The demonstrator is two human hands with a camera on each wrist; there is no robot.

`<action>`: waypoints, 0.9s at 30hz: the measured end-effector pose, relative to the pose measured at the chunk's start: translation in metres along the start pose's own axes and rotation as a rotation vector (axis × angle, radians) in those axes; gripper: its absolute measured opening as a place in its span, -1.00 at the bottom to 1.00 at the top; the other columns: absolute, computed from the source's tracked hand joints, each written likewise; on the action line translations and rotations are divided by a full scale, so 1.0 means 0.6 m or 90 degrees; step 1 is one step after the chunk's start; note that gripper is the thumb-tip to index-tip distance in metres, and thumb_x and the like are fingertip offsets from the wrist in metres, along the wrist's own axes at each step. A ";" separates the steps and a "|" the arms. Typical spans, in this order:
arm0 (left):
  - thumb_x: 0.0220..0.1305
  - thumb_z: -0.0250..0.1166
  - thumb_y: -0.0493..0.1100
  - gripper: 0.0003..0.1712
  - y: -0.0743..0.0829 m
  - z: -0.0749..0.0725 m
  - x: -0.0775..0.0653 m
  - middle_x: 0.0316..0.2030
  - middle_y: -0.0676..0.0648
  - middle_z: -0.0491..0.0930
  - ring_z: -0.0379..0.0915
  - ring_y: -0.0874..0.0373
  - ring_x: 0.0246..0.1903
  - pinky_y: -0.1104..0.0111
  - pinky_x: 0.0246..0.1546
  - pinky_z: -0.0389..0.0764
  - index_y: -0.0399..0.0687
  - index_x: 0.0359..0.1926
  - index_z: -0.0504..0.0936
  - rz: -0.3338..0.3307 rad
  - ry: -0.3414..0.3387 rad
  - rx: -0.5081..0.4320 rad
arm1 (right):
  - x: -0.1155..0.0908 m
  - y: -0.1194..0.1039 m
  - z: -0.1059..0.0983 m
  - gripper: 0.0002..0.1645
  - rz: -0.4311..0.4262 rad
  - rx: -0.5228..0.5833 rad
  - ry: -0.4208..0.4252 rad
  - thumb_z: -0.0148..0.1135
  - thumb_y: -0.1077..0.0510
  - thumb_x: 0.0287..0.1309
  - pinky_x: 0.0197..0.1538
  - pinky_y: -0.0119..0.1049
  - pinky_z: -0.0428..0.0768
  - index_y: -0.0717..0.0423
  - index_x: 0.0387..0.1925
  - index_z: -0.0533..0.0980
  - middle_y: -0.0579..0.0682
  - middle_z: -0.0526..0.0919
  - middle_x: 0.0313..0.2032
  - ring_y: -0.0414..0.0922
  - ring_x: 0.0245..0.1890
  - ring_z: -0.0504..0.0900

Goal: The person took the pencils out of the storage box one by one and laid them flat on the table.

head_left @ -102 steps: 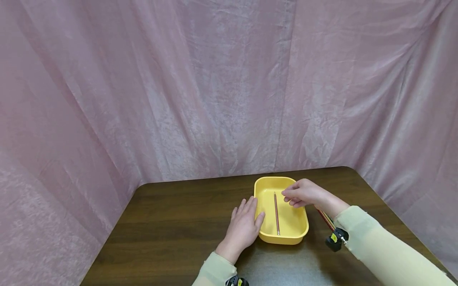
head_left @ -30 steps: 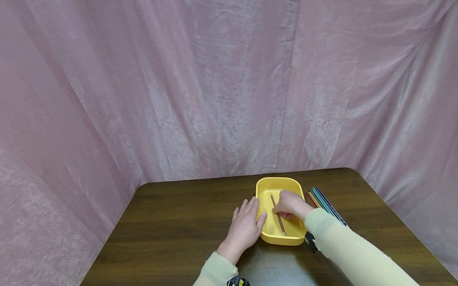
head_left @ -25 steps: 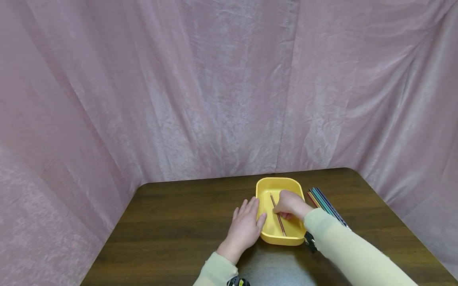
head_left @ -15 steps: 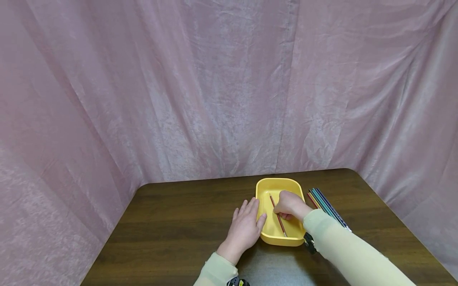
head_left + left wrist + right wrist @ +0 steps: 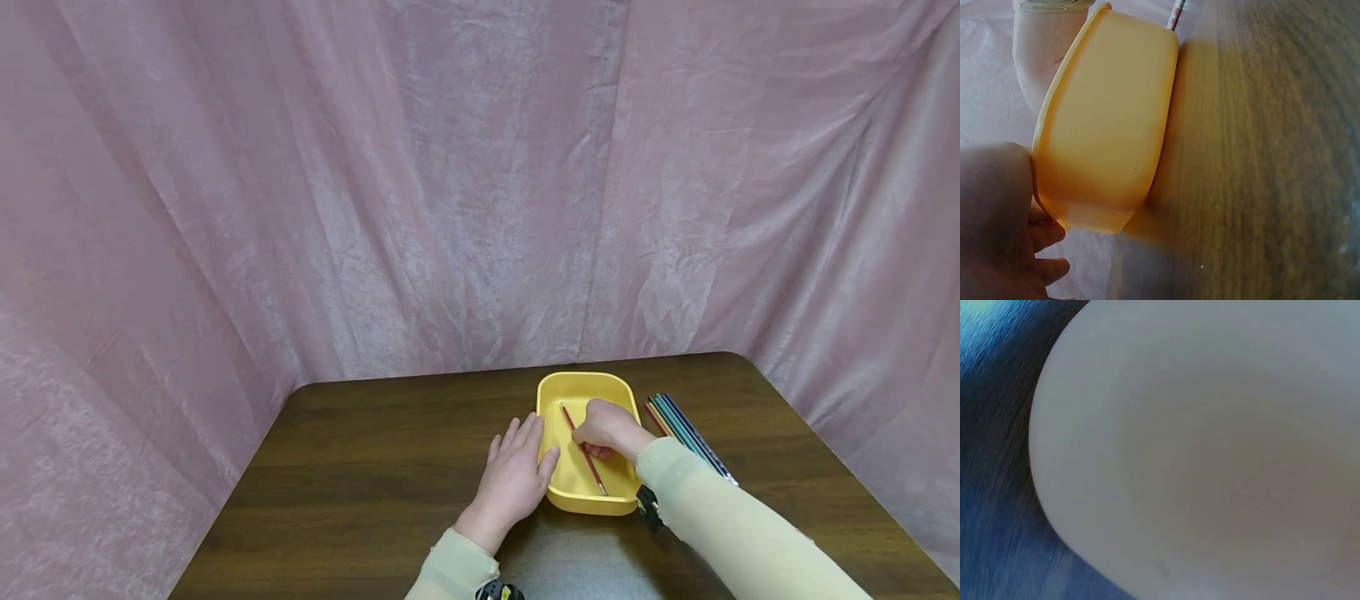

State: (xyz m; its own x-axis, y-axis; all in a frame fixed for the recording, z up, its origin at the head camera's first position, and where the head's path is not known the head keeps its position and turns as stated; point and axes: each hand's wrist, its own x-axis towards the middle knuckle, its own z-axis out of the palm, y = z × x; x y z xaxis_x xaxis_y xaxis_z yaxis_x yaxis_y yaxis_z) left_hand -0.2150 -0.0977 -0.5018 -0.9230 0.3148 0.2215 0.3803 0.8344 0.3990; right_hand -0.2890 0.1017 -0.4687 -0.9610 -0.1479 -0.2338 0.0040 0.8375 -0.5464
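A yellow plastic tray [image 5: 588, 504] stands on the table, a red pencil [image 5: 595, 472] lying slantwise inside it. My right hand [image 5: 609, 427] reaches over the tray's right side and pinches the pencil around its middle, thumb and fingertips low near the tray floor. Along the left rim rests my left hand [image 5: 508, 475], fingers straight and thumb over the edge. The left wrist view shows that hand [image 5: 997, 219] against the tray's outer wall [image 5: 1104, 119]. Blurred skin of the right hand [image 5: 1191, 450] fills most of the right wrist view, hiding its fingers there.
Right of the tray, several coloured pencils [image 5: 686, 435] lie side by side on the dark wooden table [image 5: 375, 467], partly under the right forearm. A pink curtain [image 5: 465, 183] hangs behind the table's far edge.
My right hand has come down into the tray and onto the red pencil. The pencil has turned, its far tip swinging left and its near end right. The left hand stays put.
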 end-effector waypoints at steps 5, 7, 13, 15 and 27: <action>0.78 0.06 0.13 -0.28 0.000 0.001 -0.001 0.65 -0.19 0.31 0.16 -0.25 0.64 -0.31 0.54 0.23 -0.22 0.68 0.33 0.002 -0.004 -0.004 | -0.001 0.000 -0.002 -0.66 -0.004 0.046 -0.015 0.37 0.21 0.31 -0.50 -0.38 0.63 0.22 -0.60 0.65 -0.03 0.61 -0.69 -0.22 -0.68 0.56; 0.78 0.06 0.12 -0.28 0.000 0.001 0.000 0.65 -0.20 0.31 0.16 -0.26 0.64 -0.31 0.54 0.23 -0.23 0.68 0.33 0.004 -0.004 -0.004 | -0.002 -0.001 -0.005 -0.66 -0.007 0.078 -0.022 0.36 0.21 0.33 -0.48 -0.37 0.66 0.25 -0.58 0.65 -0.01 0.62 -0.68 -0.21 -0.67 0.58; 0.78 0.07 0.11 -0.28 0.001 -0.003 0.000 0.64 -0.21 0.32 0.18 -0.29 0.63 -0.33 0.53 0.24 -0.24 0.68 0.32 0.007 0.002 -0.001 | -0.011 -0.005 -0.019 -0.69 -0.016 0.190 -0.050 0.32 0.26 0.30 -0.46 -0.36 0.70 0.31 -0.56 0.65 0.01 0.63 -0.64 -0.22 -0.66 0.58; 0.78 0.07 0.11 -0.28 0.002 -0.005 0.000 0.64 -0.21 0.32 0.18 -0.28 0.63 -0.32 0.53 0.25 -0.24 0.68 0.32 0.006 0.003 0.000 | -0.015 -0.005 -0.024 -0.71 -0.020 0.222 -0.057 0.31 0.26 0.31 -0.45 -0.35 0.72 0.30 -0.53 0.64 0.00 0.63 -0.62 -0.23 -0.65 0.58; 0.79 0.05 0.12 -0.28 0.002 -0.004 0.001 0.63 -0.22 0.34 0.19 -0.27 0.63 -0.32 0.52 0.25 -0.25 0.66 0.34 0.010 0.007 0.001 | -0.029 0.009 -0.068 -0.80 -0.033 0.323 -0.081 0.28 0.24 0.38 -0.34 -0.35 0.73 0.34 -0.33 0.63 0.00 0.65 -0.50 -0.20 -0.52 0.63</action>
State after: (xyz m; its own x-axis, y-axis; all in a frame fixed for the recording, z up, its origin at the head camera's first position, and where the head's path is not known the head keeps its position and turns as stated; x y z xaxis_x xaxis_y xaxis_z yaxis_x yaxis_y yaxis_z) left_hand -0.2148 -0.0976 -0.4989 -0.9160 0.3233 0.2377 0.3951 0.8300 0.3936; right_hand -0.2833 0.1301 -0.4349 -0.9224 -0.2709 -0.2752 0.1216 0.4728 -0.8728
